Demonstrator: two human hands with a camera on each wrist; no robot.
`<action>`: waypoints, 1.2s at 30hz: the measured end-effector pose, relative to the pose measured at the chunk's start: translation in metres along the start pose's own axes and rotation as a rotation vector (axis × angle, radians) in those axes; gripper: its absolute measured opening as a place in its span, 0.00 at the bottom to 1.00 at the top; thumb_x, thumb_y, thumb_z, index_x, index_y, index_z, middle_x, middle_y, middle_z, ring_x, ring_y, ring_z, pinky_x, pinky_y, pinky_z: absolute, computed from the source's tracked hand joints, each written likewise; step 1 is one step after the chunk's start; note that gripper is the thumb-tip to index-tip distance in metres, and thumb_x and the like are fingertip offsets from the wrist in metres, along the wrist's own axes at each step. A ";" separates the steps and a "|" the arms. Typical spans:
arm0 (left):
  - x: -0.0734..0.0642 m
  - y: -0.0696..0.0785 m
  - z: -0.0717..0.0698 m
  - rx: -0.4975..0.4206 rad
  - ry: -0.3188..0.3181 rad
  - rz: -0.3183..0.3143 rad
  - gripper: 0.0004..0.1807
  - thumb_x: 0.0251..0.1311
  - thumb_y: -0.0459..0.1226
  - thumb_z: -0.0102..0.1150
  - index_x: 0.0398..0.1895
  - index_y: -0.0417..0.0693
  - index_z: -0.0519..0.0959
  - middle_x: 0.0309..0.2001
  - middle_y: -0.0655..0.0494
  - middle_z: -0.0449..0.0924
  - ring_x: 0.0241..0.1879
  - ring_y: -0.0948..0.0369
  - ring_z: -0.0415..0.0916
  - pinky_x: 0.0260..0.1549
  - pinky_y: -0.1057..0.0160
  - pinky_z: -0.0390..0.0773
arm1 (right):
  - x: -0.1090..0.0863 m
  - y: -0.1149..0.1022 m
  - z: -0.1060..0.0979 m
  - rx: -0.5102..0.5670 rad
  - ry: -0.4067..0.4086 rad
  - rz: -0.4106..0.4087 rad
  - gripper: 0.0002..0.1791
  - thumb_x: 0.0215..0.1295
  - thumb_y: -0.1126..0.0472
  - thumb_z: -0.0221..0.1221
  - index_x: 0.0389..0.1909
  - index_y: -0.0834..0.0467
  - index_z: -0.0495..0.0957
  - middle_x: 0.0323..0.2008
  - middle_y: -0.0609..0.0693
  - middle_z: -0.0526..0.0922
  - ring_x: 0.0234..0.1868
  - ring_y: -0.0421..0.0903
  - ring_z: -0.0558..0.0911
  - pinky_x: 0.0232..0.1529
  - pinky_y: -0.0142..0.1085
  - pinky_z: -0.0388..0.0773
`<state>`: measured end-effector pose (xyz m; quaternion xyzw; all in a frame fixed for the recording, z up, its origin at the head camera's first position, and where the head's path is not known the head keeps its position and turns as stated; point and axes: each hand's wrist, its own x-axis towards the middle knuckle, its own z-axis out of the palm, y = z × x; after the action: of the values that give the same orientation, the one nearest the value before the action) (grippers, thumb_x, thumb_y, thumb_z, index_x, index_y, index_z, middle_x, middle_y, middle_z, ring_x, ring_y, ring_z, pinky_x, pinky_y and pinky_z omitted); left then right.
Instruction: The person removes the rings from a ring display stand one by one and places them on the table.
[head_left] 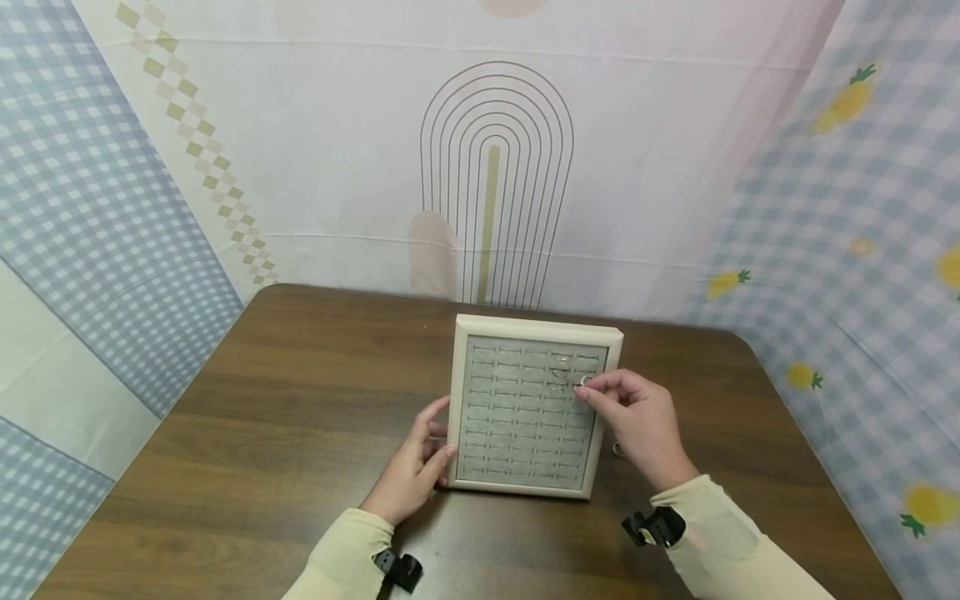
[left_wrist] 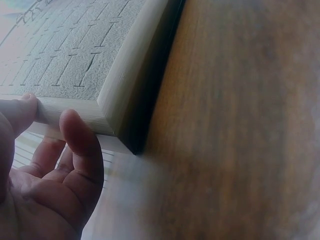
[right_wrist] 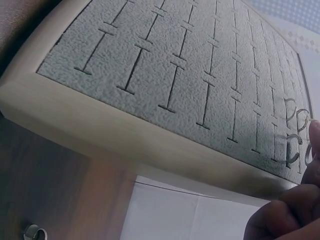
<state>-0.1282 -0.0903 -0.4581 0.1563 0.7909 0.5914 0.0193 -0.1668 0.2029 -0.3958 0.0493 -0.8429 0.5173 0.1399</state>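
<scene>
A ring display tray (head_left: 453, 367) with a pale frame and a grey slotted pad stands propped up, tilted towards me. My left hand (head_left: 411, 475) grips its lower left edge, thumb in front and fingers partly behind; the left wrist view shows that hand (left_wrist: 55, 175) at the frame's corner. Between thumb and forefinger, my right hand (head_left: 641, 417) pinches a ring (head_left: 587, 380) at a slot near the pad's upper right. Whether the ring is seated in the slot I cannot tell. Several rings (right_wrist: 294, 145) sit in slots just beside those fingertips.
A loose ring (head_left: 618, 450) lies on the brown wooden table (head_left: 300, 400), right of the tray and below my right hand; the right wrist view also catches a ring (right_wrist: 34, 232) on the tabletop. Behind the table hangs a patterned white cloth (head_left: 337, 167), with checked cloths at both sides.
</scene>
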 end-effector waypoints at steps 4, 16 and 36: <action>0.000 0.001 0.000 0.008 0.001 -0.007 0.35 0.66 0.29 0.48 0.70 0.64 0.48 0.45 0.44 0.70 0.37 0.53 0.77 0.24 0.54 0.80 | -0.003 0.001 -0.002 -0.011 0.001 0.032 0.14 0.49 0.44 0.67 0.29 0.50 0.81 0.16 0.51 0.70 0.14 0.41 0.65 0.10 0.34 0.63; -0.002 0.003 -0.001 0.023 0.004 -0.019 0.35 0.66 0.29 0.48 0.71 0.63 0.48 0.46 0.44 0.69 0.40 0.53 0.76 0.25 0.54 0.80 | -0.014 0.010 -0.008 -0.038 -0.003 0.043 0.12 0.50 0.47 0.68 0.29 0.50 0.82 0.16 0.50 0.71 0.17 0.42 0.67 0.13 0.34 0.67; -0.001 0.002 0.000 0.031 0.007 -0.026 0.35 0.66 0.29 0.48 0.70 0.64 0.49 0.46 0.45 0.69 0.40 0.55 0.76 0.25 0.53 0.80 | -0.032 0.034 -0.013 -0.073 0.014 0.120 0.09 0.49 0.48 0.69 0.27 0.48 0.84 0.16 0.50 0.73 0.21 0.41 0.71 0.19 0.32 0.69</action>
<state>-0.1266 -0.0900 -0.4564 0.1444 0.8019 0.5794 0.0219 -0.1415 0.2285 -0.4287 -0.0100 -0.8615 0.4941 0.1164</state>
